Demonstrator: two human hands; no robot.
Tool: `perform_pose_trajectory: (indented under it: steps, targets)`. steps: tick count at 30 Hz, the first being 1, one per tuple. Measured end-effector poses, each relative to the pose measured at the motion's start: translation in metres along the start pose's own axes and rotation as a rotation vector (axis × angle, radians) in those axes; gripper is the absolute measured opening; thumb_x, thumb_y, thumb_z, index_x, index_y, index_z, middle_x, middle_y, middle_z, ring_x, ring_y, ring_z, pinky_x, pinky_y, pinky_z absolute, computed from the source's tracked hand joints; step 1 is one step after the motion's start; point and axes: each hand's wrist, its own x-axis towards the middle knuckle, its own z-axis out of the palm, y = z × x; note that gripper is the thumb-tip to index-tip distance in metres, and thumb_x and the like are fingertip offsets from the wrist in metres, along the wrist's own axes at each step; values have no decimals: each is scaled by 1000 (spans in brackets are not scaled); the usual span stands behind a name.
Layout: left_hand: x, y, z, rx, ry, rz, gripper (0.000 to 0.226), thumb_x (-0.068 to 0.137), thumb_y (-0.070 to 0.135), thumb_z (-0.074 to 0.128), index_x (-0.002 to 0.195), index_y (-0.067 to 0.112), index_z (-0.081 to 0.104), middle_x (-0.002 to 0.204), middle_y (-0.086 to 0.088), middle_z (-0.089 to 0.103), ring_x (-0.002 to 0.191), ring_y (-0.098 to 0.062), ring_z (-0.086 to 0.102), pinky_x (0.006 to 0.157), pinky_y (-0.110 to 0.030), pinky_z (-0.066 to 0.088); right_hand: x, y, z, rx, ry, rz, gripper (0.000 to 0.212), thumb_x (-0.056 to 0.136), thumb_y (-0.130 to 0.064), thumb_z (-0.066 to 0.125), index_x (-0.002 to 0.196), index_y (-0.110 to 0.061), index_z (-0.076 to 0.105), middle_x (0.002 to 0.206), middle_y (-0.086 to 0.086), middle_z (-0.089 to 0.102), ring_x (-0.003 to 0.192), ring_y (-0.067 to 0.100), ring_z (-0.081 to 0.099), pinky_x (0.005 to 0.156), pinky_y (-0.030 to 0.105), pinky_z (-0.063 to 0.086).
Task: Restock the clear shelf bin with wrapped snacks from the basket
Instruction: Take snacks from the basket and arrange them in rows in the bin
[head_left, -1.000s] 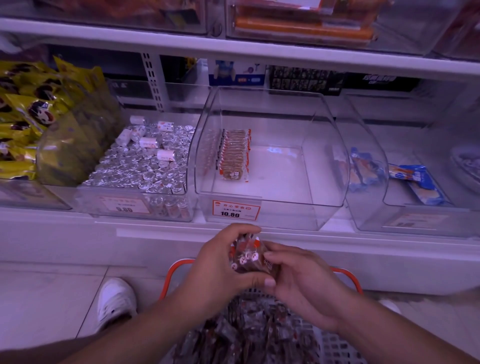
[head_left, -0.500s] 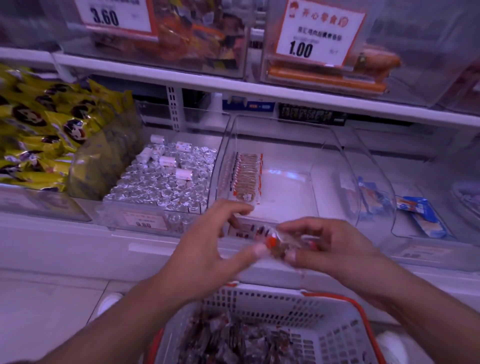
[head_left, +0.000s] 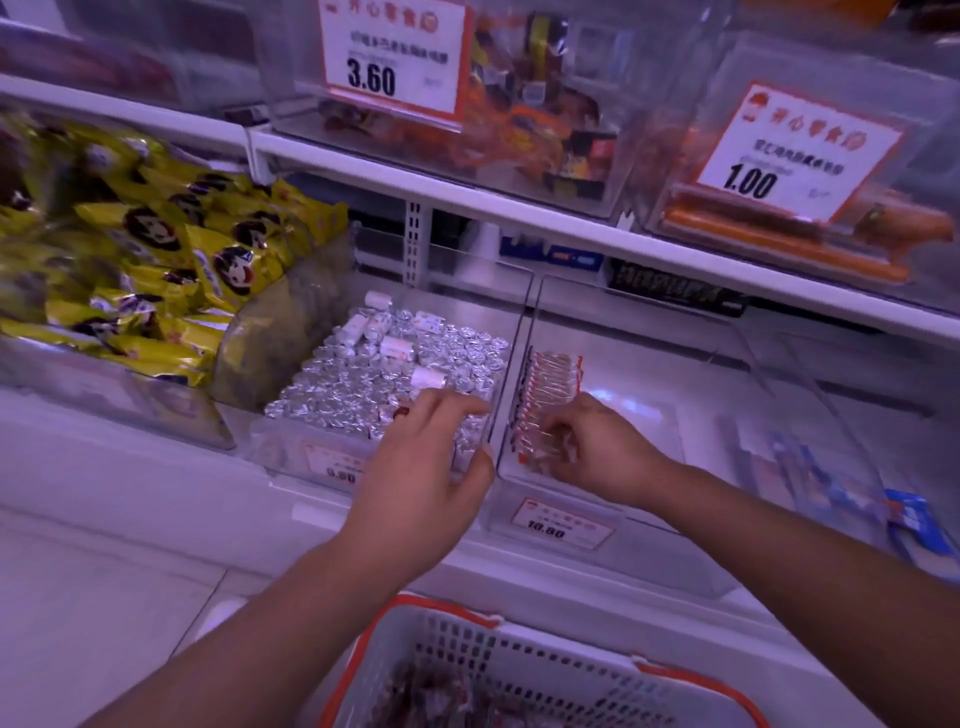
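R hand (head_left: 597, 447) grip curled on snacks (head_left: 540, 452) in clear bin (head_left: 670, 566) | L hand (head_left: 426, 467) loose, empty | risk: row (head_left: 550, 384) topples if dropped crooked

At the left of the frame a bin holds a heap of yellow snack bags (head_left: 171, 270) printed with a cartoon face. Just right of it, at centre, a clear bin of silver foil-wrapped sweets (head_left: 374, 374) has a few white rolls lying on top and a price label (head_left: 337, 465) on its front. On the upper shelf a price card reading 3.60 (head_left: 392, 57) fronts a bin of orange packets, and at upper right a card reading 1.00 (head_left: 789, 150) stands above orange sausage sticks (head_left: 779, 244). Blue wrapped packets (head_left: 914, 519) lie at the right edge.
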Motion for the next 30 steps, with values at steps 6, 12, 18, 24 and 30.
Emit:
perform_pose_trajectory:
  steps: [6, 12, 18, 24, 30]
  targets:
    - [3, 1, 0, -15, -9, -37, 34, 92, 22, 59, 126, 24, 58, 126, 8, 53, 113, -16, 52, 93, -36, 44, 2, -2, 0, -411, -26, -56, 63, 80, -54, 67, 133, -25, 52, 127, 8, 41, 121, 30, 38, 97, 43, 45]
    - [3, 1, 2, -9, -12, -52, 34, 93, 25, 58, 127, 27, 56, 127, 11, 52, 115, -13, 52, 93, -35, 45, -1, 8, 6, -189, -59, -54, 73, 87, -48, 67, 149, -25, 37, 149, 6, 34, 137, 29, 34, 108, 39, 40]
    - [4, 0, 4, -11, 1, -61, 33, 93, 27, 58, 126, 28, 57, 125, 11, 53, 113, -13, 53, 91, -38, 48, 11, 16, 11, -45, -93, -47, 86, 86, -52, 68, 154, -19, 29, 161, 10, 20, 149, 26, 15, 121, 32, 15]
    - [4, 0, 5, -18, 6, -42, 32, 94, 25, 58, 126, 26, 58, 124, 9, 54, 112, -14, 54, 90, -38, 47, 15, 23, 13, -81, -139, -42, 93, 86, -61, 60, 158, -21, 16, 164, 5, 12, 151, 25, 6, 122, 44, 18]
    - [3, -1, 4, -45, 10, -30, 32, 94, 26, 57, 126, 27, 58, 122, 12, 54, 108, -11, 53, 85, -40, 50, 10, 33, 12, -167, -120, -82, 107, 78, -64, 68, 158, -19, 14, 164, 4, 13, 150, 25, 7, 123, 33, 9]
